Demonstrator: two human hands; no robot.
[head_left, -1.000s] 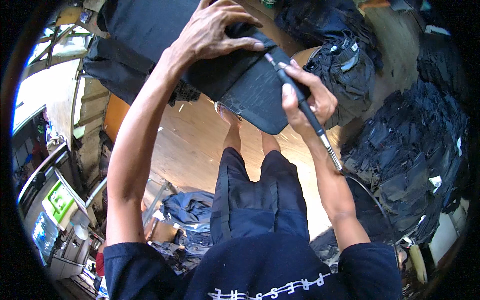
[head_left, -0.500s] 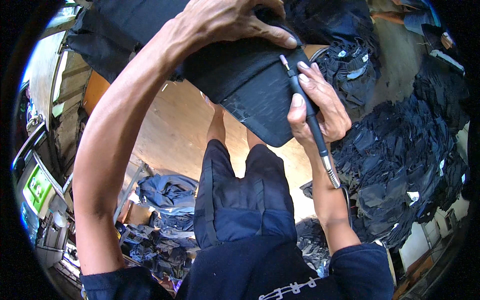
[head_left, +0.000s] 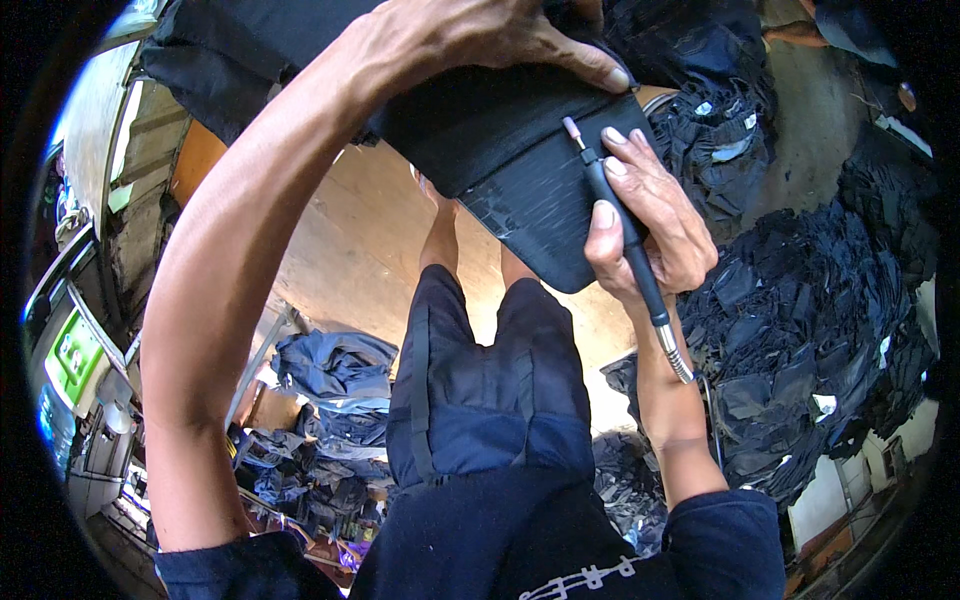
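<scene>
A dark denim piece (head_left: 520, 170) lies stretched over a rounded form at the top of the view. My left hand (head_left: 490, 40) presses flat on its upper part, fingers spread. My right hand (head_left: 650, 215) grips a slim black pen-shaped rotary tool (head_left: 625, 235) with a metal tip touching the fabric near the left fingertips; a flexible metal shaft leaves its lower end past my wrist. Scraped pale lines show on the cloth beside the tool.
A large heap of dark denim garments (head_left: 820, 320) fills the right side. More folded jeans (head_left: 330, 365) lie at the lower left on the wooden floor (head_left: 350, 260). A machine with a green panel (head_left: 70, 355) stands at the far left. My legs in dark shorts (head_left: 480, 390) are below.
The view has closed in on the work. My left hand slid rightward along the top of the cloth, and the tool's tip shifted with my right hand across the fabric.
</scene>
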